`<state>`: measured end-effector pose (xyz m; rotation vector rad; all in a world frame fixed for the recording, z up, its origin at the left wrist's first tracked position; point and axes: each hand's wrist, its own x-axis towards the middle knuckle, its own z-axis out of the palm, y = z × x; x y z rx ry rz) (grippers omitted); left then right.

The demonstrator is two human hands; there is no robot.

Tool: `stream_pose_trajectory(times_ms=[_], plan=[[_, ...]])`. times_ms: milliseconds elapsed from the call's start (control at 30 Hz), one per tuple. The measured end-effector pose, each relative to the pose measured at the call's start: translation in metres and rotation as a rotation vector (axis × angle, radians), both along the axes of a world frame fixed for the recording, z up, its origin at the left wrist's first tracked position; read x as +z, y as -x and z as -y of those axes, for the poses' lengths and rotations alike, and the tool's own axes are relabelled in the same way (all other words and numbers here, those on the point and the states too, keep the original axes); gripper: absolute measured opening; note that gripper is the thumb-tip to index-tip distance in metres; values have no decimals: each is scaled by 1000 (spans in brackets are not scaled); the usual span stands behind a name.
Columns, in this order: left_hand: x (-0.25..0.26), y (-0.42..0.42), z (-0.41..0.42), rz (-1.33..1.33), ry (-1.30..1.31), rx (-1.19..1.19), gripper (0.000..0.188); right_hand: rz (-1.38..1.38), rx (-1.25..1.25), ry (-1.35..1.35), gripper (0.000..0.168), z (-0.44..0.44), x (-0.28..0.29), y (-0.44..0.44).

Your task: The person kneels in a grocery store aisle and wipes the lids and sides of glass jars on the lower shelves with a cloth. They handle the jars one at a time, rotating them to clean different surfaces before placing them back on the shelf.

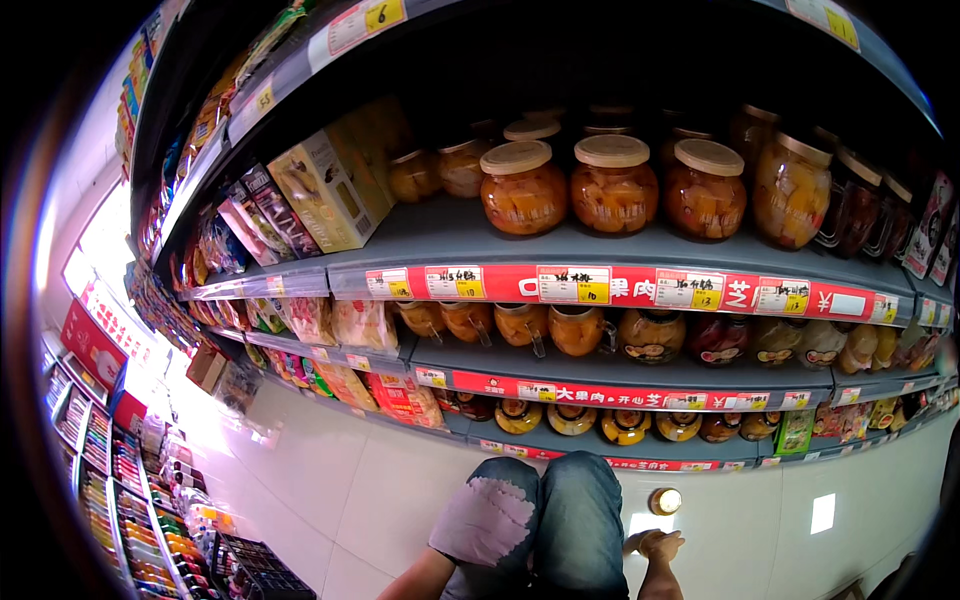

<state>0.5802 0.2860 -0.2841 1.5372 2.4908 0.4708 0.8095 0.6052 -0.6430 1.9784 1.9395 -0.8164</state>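
Note:
My right hand (660,544) is low beside my right knee, just above the tiled floor. Its fingers are curled around a jar (643,543), which they mostly hide. Just beyond that hand, a glass jar with a pale lid (665,501) stands on the floor. My left forearm (420,576) reaches to my left knee, where a pinkish cloth (489,520) with a ragged edge lies. The cloth covers my left hand, so its fingers are hidden. Before me, yellow fruit jars (625,426) line the bottom shelf.
Higher shelves hold jars of orange fruit (615,187), mug-shaped jars (577,330) and boxes (330,191). Shelf edges (637,289) with price labels jut out above my knees (581,495). At the left are a black crate (259,570) and racks of bottles (135,517).

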Motion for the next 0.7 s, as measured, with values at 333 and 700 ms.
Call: stream_pose_trajectory(times_ms=[333, 700], plan=[[-7, 6, -6, -29, 30, -25, 35, -10, 50, -67, 49, -25, -21, 25], [-15, 1, 3, -98, 67, -7, 32, 9, 54, -70, 62, -20, -15, 30]])
